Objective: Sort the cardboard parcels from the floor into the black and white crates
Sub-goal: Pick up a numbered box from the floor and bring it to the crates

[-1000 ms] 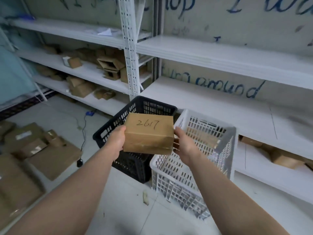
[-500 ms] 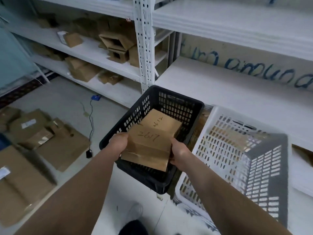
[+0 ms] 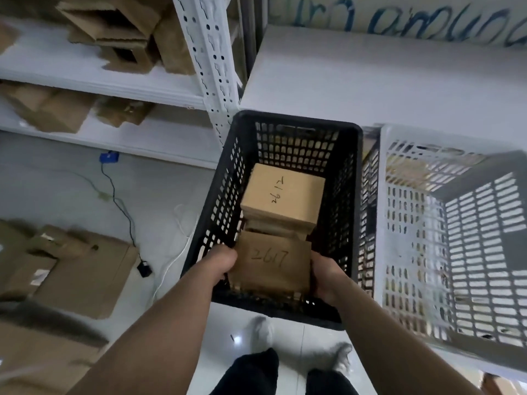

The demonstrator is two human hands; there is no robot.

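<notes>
Now | left hand [image 3: 221, 262], right hand [image 3: 328, 276] clasp parcel [image 3: 271, 280], long axis crosswise, writing [image 3: 268, 258] up | in black crate [image 3: 216, 212]

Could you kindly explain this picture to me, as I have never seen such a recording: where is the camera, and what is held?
No machine here: a person wears a camera on the head, looking down, so the two bare arms are their own. The left hand and right hand grip the sides of a cardboard parcel marked 2617, within the walls of the black crate; whether it touches the bottom I cannot tell. A second parcel lies farther back in that crate. The white crate stands to its right. More parcels lie on the floor at left, and white shelves stand behind.
</notes>
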